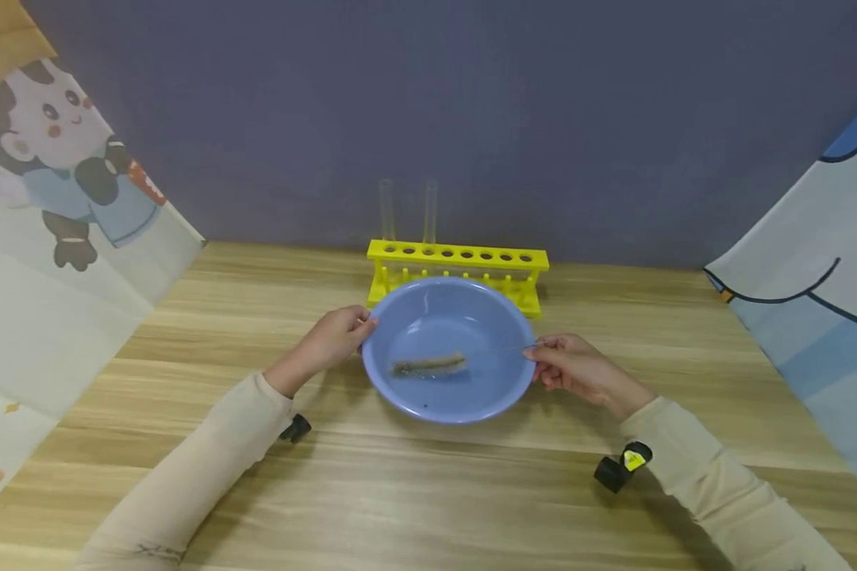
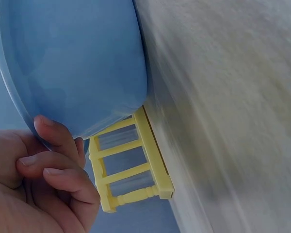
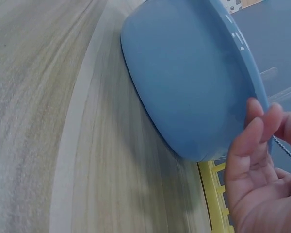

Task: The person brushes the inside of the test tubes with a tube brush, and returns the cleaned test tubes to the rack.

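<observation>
A blue plastic basin (image 1: 500,388) stands on the table, its wall tall in both wrist views. My left hand (image 1: 339,337) grips its left rim, thumb on top and curled fingers (image 2: 63,187) underneath. Inside lies a test tube brush (image 1: 432,365), bristles to the left, its thin wire handle running right to the opposite rim. There my right hand (image 1: 571,369) pinches the handle, fingertips (image 3: 254,109) right at the rim. A twisted length of the wire (image 3: 283,147) shows beside this hand in the right wrist view.
Just behind the basin stands a yellow test tube rack (image 1: 457,254), partly hidden by it. Two clear test tubes (image 1: 430,214) stand upright at the rack's left end. A dark panel (image 1: 471,119) closes off the back, and printed cloths flank both sides.
</observation>
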`<state>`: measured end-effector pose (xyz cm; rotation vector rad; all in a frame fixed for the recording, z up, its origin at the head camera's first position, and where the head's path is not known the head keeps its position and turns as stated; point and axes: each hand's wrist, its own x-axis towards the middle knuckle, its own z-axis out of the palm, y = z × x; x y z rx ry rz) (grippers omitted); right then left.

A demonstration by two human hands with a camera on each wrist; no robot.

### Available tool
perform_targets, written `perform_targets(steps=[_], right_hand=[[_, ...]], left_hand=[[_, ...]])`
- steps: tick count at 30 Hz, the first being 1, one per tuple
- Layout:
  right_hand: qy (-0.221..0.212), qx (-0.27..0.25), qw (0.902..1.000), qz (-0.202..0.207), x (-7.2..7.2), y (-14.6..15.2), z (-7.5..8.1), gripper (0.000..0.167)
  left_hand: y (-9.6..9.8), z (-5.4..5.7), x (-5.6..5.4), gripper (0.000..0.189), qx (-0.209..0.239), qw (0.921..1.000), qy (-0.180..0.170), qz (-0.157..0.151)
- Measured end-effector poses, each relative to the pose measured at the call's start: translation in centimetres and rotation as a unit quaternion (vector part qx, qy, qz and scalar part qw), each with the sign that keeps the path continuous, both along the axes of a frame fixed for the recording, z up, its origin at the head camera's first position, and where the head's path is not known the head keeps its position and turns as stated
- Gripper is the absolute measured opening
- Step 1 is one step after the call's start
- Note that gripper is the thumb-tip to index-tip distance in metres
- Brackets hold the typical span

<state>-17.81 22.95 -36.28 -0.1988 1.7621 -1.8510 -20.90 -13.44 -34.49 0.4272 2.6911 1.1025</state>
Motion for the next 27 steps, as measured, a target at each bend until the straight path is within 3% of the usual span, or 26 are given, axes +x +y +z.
perform_targets(steps=[14, 21, 24, 25, 27], right_hand=[[0.004, 0.015, 0.9999, 0.006, -0.1, 0.7, 0.1, 0.015], [0.03, 0.072, 0.9969, -0.017, 0.0, 0.9, 0.3, 0.01], [0.075, 0.116, 0.9897, -0.038, 0.4, 1.4, 0.4, 0.031], [0.106, 0.139, 0.9836, -0.045, 0.5, 1.6, 0.5, 0.038], [0.179, 0.196, 0.9622, -0.061, 0.9, 2.1, 0.5, 0.048]], left_hand=[[0.4, -0.1, -0.1, 0.03, 0.001, 1.0, 0.005, -0.007], [-0.2, 0.2, -0.6, 0.029, -0.013, 0.9989, 0.027, -0.036], [-0.7, 0.6, -0.9, 0.031, -0.026, 0.9985, 0.028, -0.039], [-1.0, 0.7, -1.1, 0.032, -0.031, 0.9983, 0.031, -0.039], [-1.4, 1.0, -1.5, 0.035, -0.039, 0.9979, 0.039, -0.035]])
